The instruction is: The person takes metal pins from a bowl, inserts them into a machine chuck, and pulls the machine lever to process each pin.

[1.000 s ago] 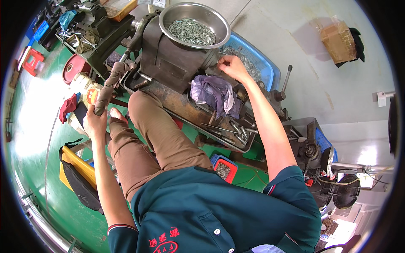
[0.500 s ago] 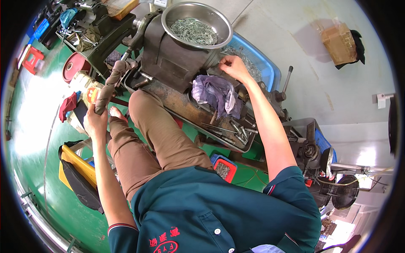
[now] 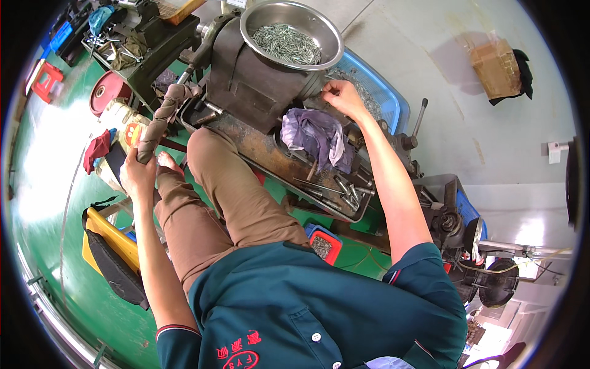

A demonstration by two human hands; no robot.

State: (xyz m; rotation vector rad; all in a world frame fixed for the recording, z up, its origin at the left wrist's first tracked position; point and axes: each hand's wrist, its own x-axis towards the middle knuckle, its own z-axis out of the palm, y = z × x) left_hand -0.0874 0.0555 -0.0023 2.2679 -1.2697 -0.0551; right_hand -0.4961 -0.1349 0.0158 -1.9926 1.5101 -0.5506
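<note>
Green floor below; left hand (image 3: 138, 175) grips the wrapped lever (image 3: 161, 120); right hand (image 3: 341, 98) pinches small parts (image 3: 362, 92)

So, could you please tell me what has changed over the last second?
Very little. The right hand crept slightly toward the machine, beside the blue bin of small metal parts. The left hand kept its grip on the cloth-wrapped lever. The steel bowl and purple rag stayed put.

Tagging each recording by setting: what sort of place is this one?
Most likely a small metalworking workshop. A dark, oily metal machine carries a round steel bowl of small metal pins, loose steel rods lie in a rusty tray, and the floor is painted green. The left hand grips a cloth-wrapped lever.
</note>
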